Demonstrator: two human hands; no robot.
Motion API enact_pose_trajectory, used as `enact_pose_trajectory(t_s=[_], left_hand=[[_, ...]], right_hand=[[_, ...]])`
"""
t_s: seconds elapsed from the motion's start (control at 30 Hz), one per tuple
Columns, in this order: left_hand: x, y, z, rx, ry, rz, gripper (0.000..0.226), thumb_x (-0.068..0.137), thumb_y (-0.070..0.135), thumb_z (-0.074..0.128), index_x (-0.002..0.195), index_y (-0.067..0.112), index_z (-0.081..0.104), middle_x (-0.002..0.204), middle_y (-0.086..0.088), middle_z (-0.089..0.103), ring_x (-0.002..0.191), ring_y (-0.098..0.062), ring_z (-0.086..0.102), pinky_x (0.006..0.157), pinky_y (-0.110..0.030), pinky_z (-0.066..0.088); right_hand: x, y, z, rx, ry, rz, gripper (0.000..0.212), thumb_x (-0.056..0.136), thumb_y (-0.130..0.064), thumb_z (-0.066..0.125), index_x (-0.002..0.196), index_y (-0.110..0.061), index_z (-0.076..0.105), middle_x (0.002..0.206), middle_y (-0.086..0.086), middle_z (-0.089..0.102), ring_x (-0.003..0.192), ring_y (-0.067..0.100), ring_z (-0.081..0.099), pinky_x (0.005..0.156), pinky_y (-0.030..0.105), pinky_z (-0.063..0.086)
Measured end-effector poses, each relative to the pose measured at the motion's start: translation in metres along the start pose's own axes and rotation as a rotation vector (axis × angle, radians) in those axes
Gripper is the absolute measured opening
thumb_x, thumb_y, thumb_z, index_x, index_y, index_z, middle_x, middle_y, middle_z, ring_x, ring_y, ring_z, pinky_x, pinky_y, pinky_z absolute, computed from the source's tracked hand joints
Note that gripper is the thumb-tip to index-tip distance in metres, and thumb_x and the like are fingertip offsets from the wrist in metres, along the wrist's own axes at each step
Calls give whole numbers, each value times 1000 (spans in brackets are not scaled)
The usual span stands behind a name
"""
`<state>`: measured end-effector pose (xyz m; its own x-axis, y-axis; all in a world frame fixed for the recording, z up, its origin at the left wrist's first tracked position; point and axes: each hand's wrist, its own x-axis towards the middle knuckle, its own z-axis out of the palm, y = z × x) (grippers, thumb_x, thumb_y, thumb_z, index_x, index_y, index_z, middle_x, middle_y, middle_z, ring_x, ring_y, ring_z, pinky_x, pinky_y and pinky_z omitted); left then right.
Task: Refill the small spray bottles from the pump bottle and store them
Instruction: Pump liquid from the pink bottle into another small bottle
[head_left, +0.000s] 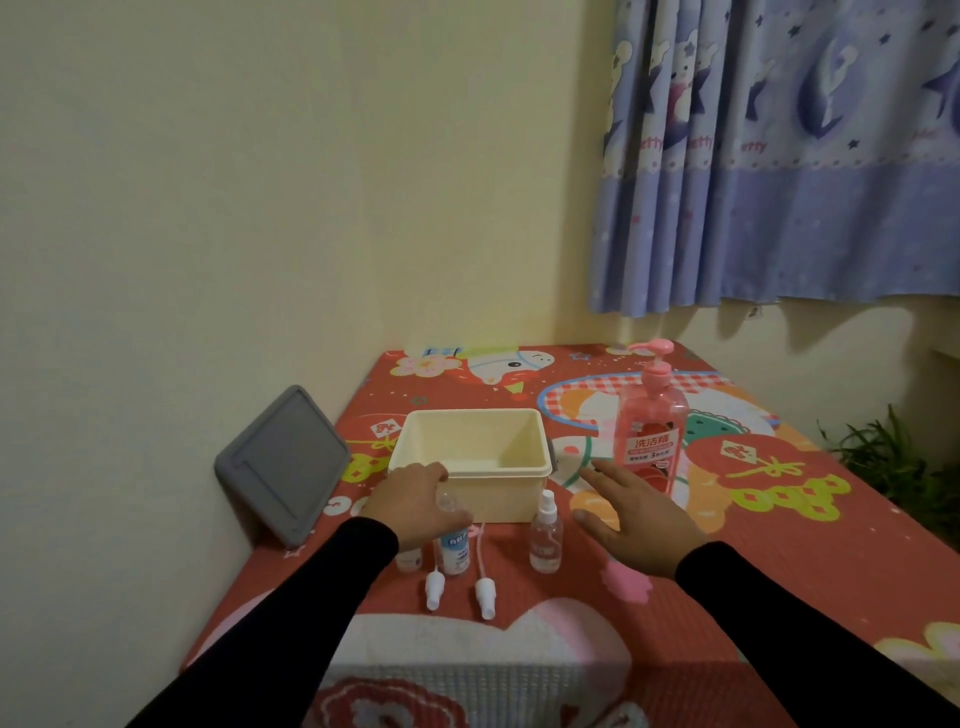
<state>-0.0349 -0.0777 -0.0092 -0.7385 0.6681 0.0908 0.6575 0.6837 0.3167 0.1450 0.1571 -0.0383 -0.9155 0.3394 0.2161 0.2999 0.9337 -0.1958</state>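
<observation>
Far left, a grey lid (283, 465) leans tilted against the wall, its lower edge on the table (779, 571), which is covered with a red cartoon-print cloth. Just right of it stands the cream storage box (470, 462), open at the top; nothing shows inside it.

Your left hand (415, 506) hovers at the box's near left corner, over the left group of small bottles. Its fingers are curled, and a clear rounded cap (448, 501) shows at the fingertips, but you cannot tell from this view whether the grip is actually grasping it or only lying beside it.

Below that hand stand a small bottle (409, 561), mostly hidden by the wrist, and a blue-labelled spray bottle (453, 551) just beside it, both upright in front of the box. Nearer you, two white spray heads (460, 597) lie flat on the cloth, their thin tubes running up toward the bottles.

Further right, a clear spray bottle (546, 535) stands upright with its white head on, just in front of the box's right corner.

Your right hand (636, 519) floats right of that bottle, palm down, fingers straight and spread, its grip released and holding nothing.

Beyond its fingertips the pink pump bottle (652, 426) stands upright to the right of the box, spout pointing left. A blue patterned curtain (779, 156) hangs at the upper right, and green leaves (883, 457) show at the far right edge.
</observation>
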Motion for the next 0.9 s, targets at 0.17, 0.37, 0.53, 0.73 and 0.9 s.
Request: enact_pose_trajectory(t_s=[0.17, 0.37, 0.53, 0.73, 0.9], left_hand=[[-6, -3, 15, -56, 2, 38, 33, 66, 46, 72, 88, 33, 51, 91, 9, 58, 80, -11, 54, 59, -25, 35], [1, -2, 9, -20, 65, 43, 36, 65, 51, 69, 87, 28, 51, 91, 4, 58, 94, -23, 51, 70, -32, 33], [10, 12, -25, -233, 65, 84, 32, 66, 41, 71, 87, 23, 54, 84, -2, 62, 73, -19, 57, 59, -32, 40], [34, 52, -52, -524, 66, 145, 24, 69, 20, 68, 86, 19, 51, 78, -1, 55, 64, -16, 44, 58, -30, 37], [66, 93, -49, -580, 47, 207, 26, 73, 17, 66, 95, 14, 53, 88, -4, 59, 72, -15, 51, 65, -29, 44]], right_hand=[[2, -6, -1, -6, 10, -5, 70, 92, -65, 34, 152, -32, 21, 161, -4, 21, 144, 17, 29, 114, 34, 31], [2, -5, -8, 26, 50, 0, 69, 92, -66, 35, 151, -33, 24, 160, -6, 24, 143, 15, 32, 113, 32, 31], [11, -2, -30, 58, 138, -12, 66, 92, -63, 39, 148, -30, 32, 157, -5, 30, 139, 14, 37, 108, 31, 36], [28, 4, -71, 82, 285, -30, 57, 94, -57, 42, 144, -28, 41, 153, -4, 38, 137, 14, 39, 107, 31, 35], [52, 19, -104, 71, 344, -22, 55, 96, -51, 42, 143, -23, 44, 152, 0, 40, 139, 17, 38, 110, 34, 33]])
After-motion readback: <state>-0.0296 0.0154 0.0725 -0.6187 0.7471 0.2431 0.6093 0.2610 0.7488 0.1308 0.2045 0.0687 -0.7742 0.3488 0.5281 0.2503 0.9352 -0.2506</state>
